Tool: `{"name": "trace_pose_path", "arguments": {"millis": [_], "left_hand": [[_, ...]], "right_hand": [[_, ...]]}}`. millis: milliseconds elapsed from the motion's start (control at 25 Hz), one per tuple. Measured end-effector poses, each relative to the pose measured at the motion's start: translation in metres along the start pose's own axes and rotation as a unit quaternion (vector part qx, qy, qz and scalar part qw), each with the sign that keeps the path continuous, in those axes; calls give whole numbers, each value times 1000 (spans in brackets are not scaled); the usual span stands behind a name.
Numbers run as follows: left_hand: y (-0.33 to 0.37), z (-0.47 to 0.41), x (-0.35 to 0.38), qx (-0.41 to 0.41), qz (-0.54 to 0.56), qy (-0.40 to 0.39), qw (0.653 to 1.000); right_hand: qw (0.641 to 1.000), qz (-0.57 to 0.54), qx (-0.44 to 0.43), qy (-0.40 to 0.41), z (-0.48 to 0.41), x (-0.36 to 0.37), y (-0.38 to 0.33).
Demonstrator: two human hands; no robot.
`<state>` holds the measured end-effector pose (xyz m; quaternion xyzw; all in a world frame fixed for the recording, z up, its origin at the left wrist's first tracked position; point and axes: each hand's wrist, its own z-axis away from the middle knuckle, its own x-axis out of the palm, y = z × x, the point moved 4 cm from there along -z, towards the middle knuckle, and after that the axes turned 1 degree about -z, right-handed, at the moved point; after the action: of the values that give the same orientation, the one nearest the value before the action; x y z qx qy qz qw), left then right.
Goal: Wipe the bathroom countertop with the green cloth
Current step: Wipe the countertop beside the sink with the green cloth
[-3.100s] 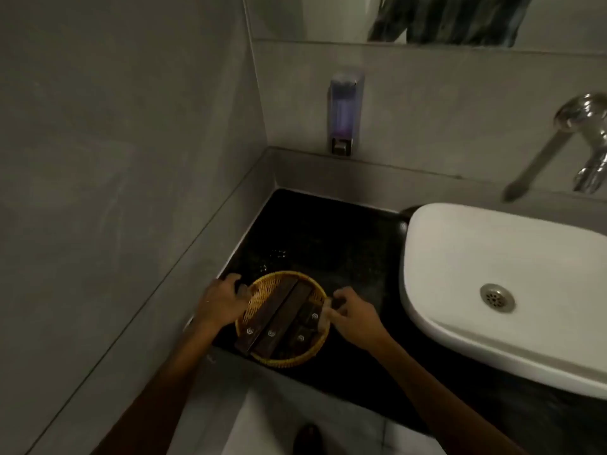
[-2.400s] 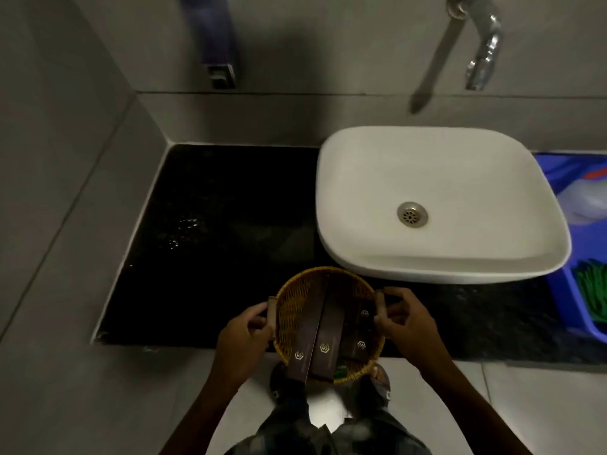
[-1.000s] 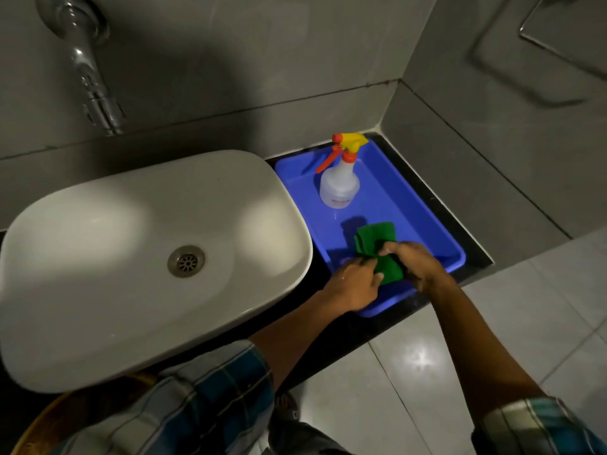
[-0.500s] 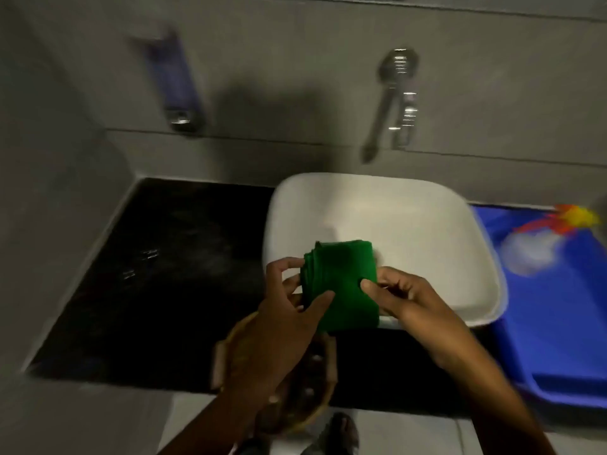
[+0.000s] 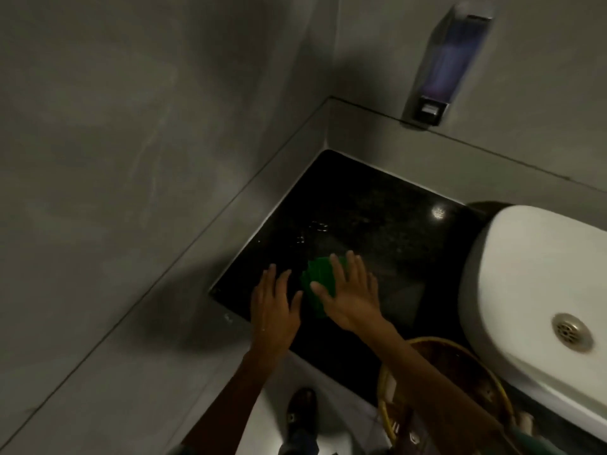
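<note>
The green cloth (image 5: 318, 284) lies folded on the black countertop (image 5: 377, 224), near its front left corner. My right hand (image 5: 349, 292) lies flat on top of the cloth with fingers spread, covering its right part. My left hand (image 5: 274, 305) rests flat on the counter just left of the cloth, fingers apart, holding nothing. A few water drops (image 5: 312, 229) glint on the counter beyond the cloth.
A white basin (image 5: 538, 284) stands at the right. A woven basket (image 5: 440, 385) sits at the counter's front edge, partly under my right forearm. A soap dispenser (image 5: 443, 64) hangs on the back wall. Grey tiled walls close the left and back. My shoe (image 5: 300, 410) shows on the floor.
The cloth was held up in both hands over the basin; now it lies on the left part of the counter under my right palm, and my left hand has let go.
</note>
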<state>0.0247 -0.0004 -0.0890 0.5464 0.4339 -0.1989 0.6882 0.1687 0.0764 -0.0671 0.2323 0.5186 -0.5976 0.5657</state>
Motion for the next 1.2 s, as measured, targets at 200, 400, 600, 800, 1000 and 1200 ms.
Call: {"name": "trace_pose_path", "arguments": {"millis": [200,400,600,800,1000,1200], "left_hand": [[-72,-19,0,36,-136,14,990],[-77,-24,3,42,-117,25,992],[-79,-23,8,39,-88,43,994],[-99,-10,2,-9,-36,98,994],[-97,-15,3,10,-80,85,993],[-99,-15,5,5,-85,98,992]], "right_hand": [[993,74,10,91,-31,47,-7],[982,34,121,143,-103,7,21],[990,62,-71,105,-149,35,-80],[976,107,-172,82,-33,81,-83],[969,105,121,191,-69,11,83],[960,-9,238,146,-126,-44,128]]}}
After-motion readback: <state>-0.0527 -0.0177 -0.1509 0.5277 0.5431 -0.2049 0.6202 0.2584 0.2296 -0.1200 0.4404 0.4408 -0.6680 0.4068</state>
